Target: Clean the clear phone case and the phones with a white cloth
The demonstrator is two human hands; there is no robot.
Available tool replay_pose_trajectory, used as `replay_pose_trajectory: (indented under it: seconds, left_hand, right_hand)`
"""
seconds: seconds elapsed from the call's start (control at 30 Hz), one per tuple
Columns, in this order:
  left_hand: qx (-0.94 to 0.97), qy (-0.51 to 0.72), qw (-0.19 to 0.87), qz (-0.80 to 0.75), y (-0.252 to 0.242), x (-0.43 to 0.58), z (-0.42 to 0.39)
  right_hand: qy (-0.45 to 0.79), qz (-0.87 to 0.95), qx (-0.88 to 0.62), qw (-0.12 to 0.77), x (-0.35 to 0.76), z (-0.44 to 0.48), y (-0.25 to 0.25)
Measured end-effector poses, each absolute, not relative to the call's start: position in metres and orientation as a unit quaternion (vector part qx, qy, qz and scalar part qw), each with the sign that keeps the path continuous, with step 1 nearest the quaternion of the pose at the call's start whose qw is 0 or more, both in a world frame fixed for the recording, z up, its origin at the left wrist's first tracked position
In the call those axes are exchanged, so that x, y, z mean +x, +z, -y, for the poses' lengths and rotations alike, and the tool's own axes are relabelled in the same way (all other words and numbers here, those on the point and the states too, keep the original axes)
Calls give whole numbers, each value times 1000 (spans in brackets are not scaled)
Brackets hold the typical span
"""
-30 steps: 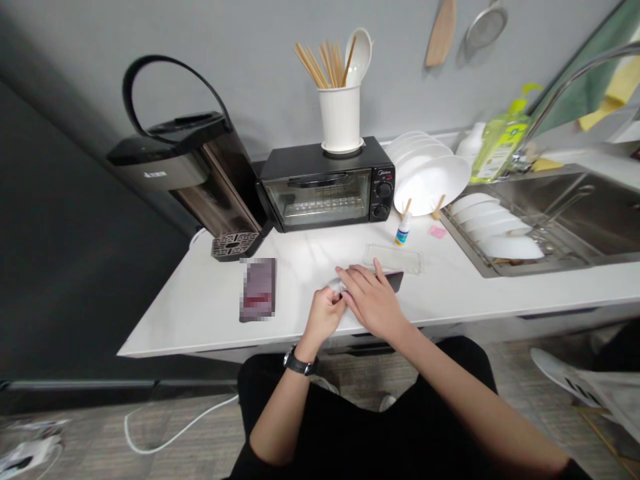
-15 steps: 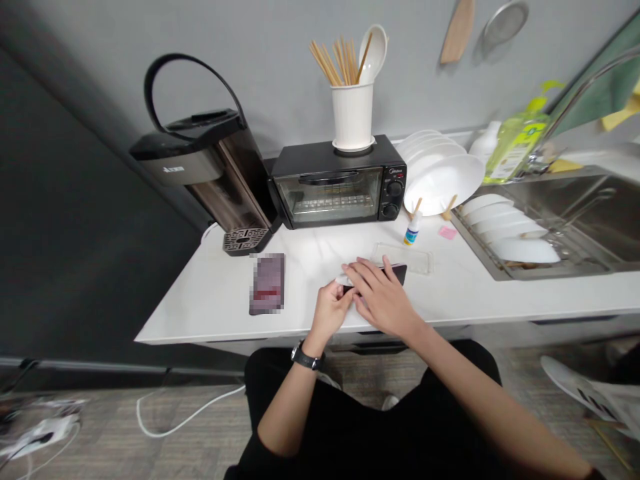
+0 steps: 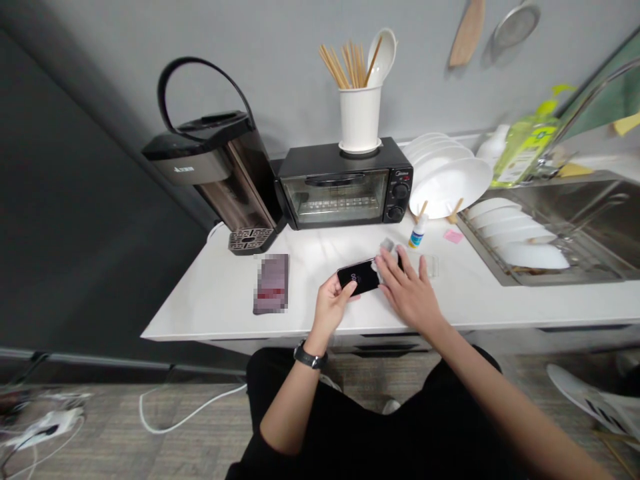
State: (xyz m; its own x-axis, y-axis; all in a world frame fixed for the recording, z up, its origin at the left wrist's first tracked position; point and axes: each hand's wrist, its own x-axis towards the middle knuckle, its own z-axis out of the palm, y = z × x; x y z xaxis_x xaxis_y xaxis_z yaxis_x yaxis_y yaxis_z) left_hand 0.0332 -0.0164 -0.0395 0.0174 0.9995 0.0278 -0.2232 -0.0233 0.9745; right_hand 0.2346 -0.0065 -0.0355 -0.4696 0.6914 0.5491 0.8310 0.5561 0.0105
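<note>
My left hand [image 3: 330,303] grips the left end of a phone [image 3: 364,277], thumb on top of its dark screen, which shows pale digits. Over the phone's right end lies my right hand [image 3: 413,297], its fingers stretched out and pressing a thin whitish wipe [image 3: 387,246] against the screen. The fingers cover most of the wipe and part of the phone. Behind the right hand, a clear phone case [image 3: 434,266] rests on the counter, partly hidden. A small bottle [image 3: 417,231] with a blue and yellow label stands just beyond it.
A purplish rectangular item [image 3: 273,280], partly pixelated, lies left on the white counter [image 3: 210,310]. Behind stand a water dispenser [image 3: 235,180], a toaster oven [image 3: 340,193] and white plates [image 3: 445,190]. A pink note [image 3: 453,236] lies near the sink [image 3: 487,257], which holds bowls.
My right hand has slid right along the phone with the wipe, uncovering the left part of the screen. The phone's screen now faces up more and shows digits. The view has shifted slightly.
</note>
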Motion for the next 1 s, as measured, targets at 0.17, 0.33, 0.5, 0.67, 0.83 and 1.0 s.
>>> replay_pose_trajectory:
  seconds: [0.17, 0.33, 0.5, 0.67, 0.83, 1.0]
  left_hand:
    - [439, 553, 561, -433, -41, 31, 14]
    - [433, 554, 565, -431, -43, 29, 12]
    - [444, 531, 583, -425, -42, 30, 11]
    - [462, 529, 582, -410, -43, 28, 12]
    - [428, 538, 588, -426, -41, 29, 11]
    - [427, 530, 600, -421, -43, 28, 10]
  right_hand:
    - [-134, 855, -439, 242, 239, 6, -42]
    - [-133, 862, -431, 232, 246, 1, -34]
    - [-128, 822, -487, 264, 232, 8, -30]
    - [-98, 875, -417, 226, 212, 22, -30]
    - [-128, 808, -513, 260, 238, 9, -30]
    - [-107, 888, -394, 212, 222, 18, -31]
